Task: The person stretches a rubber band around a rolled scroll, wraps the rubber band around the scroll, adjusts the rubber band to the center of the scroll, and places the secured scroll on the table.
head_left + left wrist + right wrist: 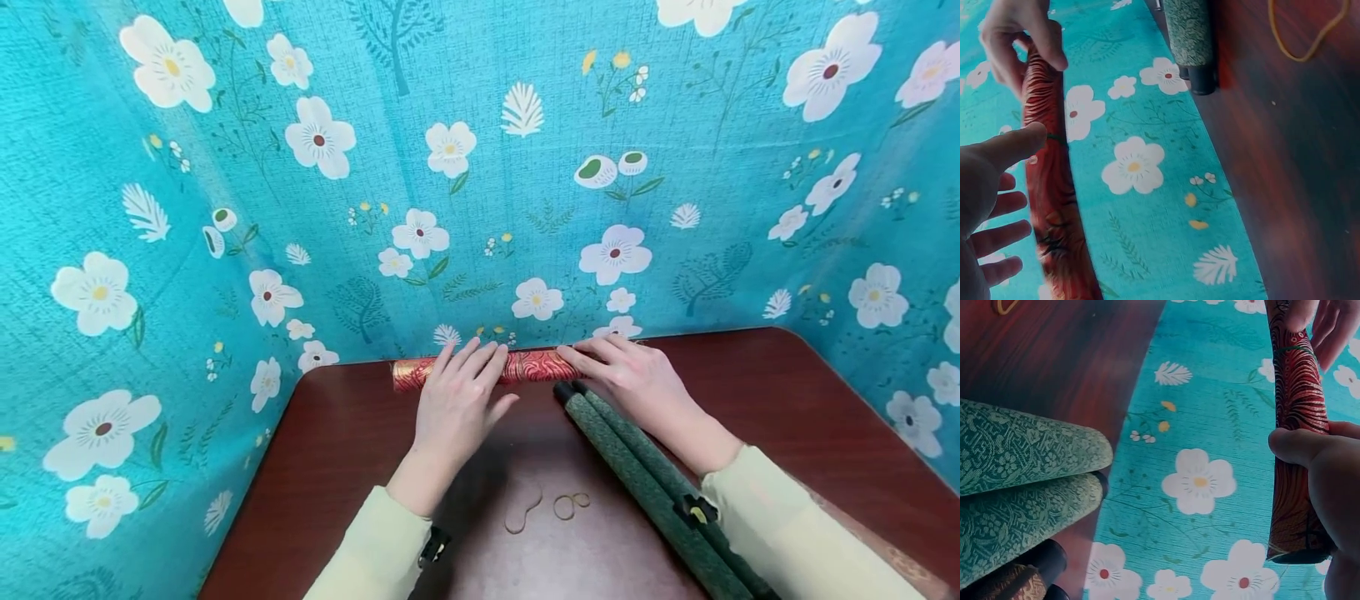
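Note:
A red roll of patterned fabric with gold swirls lies crosswise at the table's far edge. Round it runs a thin green band, seen in both wrist views. My left hand rests on its left part with fingers extended; in the left wrist view the thumb touches the roll close to the band. Toward the other end, my right hand grips the roll, thumb on one side and fingers round the far side, partly hidden in the right wrist view.
Two dark green fabric rolls with black ends lie slantwise under my right forearm. Beyond them is a brown patterned roll, mostly behind the sleeve. Two loose rubber bands lie on the brown table. A blue flowered cloth hangs around the table.

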`<state>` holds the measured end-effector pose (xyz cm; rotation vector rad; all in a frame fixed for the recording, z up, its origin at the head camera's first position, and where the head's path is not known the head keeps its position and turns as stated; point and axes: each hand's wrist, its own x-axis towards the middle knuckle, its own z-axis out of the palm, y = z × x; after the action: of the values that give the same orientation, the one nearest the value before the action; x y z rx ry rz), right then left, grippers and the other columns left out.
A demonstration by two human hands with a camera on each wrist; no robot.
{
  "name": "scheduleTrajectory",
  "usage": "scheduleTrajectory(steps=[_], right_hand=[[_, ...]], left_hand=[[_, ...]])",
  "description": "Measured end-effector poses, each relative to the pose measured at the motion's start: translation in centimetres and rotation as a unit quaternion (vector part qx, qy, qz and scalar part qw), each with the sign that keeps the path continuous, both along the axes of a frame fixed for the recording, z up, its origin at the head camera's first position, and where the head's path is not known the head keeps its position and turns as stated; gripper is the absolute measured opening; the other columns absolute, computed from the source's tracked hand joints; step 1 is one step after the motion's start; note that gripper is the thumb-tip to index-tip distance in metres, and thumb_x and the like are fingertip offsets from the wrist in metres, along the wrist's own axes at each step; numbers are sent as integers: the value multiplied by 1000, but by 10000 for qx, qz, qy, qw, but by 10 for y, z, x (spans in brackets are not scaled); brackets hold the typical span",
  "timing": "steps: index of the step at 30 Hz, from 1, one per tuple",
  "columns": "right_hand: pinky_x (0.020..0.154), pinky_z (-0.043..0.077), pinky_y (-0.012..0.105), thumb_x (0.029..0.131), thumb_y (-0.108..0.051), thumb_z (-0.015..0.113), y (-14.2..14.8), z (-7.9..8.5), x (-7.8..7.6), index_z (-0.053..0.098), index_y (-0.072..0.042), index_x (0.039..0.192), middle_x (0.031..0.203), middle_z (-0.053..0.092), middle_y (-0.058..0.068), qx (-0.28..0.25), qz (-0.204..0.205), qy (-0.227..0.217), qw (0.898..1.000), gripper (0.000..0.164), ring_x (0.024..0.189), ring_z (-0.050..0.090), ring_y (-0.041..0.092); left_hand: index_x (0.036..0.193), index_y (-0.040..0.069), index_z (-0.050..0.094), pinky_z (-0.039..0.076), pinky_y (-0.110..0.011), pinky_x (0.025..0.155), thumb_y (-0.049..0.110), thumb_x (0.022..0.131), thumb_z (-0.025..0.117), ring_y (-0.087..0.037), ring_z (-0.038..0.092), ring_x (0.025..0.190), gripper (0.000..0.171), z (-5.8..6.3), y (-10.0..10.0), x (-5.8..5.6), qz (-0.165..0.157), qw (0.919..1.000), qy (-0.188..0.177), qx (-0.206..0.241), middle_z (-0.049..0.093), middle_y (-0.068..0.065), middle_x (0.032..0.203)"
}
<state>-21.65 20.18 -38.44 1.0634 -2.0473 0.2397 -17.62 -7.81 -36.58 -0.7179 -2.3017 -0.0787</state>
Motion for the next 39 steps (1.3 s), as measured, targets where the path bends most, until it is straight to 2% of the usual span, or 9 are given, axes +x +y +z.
scheduleTrajectory(steps=[6,13,21,26,32,39], right_hand=[[54,58,41,78,-11,96,-4,-13,-24,77,-17,132,108,73,5,269,-251,-553,9978,57,89,72,27],[65,60,44,87,-16,91,-14,-22,-50,77,-19,133,111,73,4,536,-478,-1459,9867,48,93,70,27],[65,58,42,87,-16,90,-32,-33,-82,77,-17,131,108,71,7,895,-684,-1935,9746,46,93,68,27],[68,61,43,88,-17,90,-39,-45,-98,78,-17,129,104,69,7,1147,-723,-2190,9663,43,92,69,29],[74,62,49,88,-16,90,-44,-58,-109,79,-15,127,101,69,7,1275,-759,-2448,9581,41,93,69,30],[80,62,48,88,-16,90,-41,-72,-118,79,-10,128,101,70,9,1329,-855,-2675,9505,42,94,69,31]], left_hand=[[138,11,73,46,-51,119,42,84,92,-29,67,130,65,-10,-18,8,100,9997,-204,108,74,-7,135],[137,12,74,47,-52,117,42,81,94,-28,69,126,66,-27,-37,16,284,9987,-421,103,76,-7,131],[133,13,76,47,-53,117,42,82,93,-27,70,125,61,-39,-49,27,436,9963,-744,35,77,-5,129],[133,12,76,47,-55,117,41,83,93,-27,70,125,60,-45,-51,29,450,9948,-910,54,76,-5,129],[134,12,76,47,-56,116,40,83,93,-28,71,124,60,-48,-53,30,414,9947,-930,114,77,-5,129],[134,13,75,46,-55,117,41,84,92,-27,71,124,60,-50,-56,31,475,9942,-964,65,77,-4,129]])
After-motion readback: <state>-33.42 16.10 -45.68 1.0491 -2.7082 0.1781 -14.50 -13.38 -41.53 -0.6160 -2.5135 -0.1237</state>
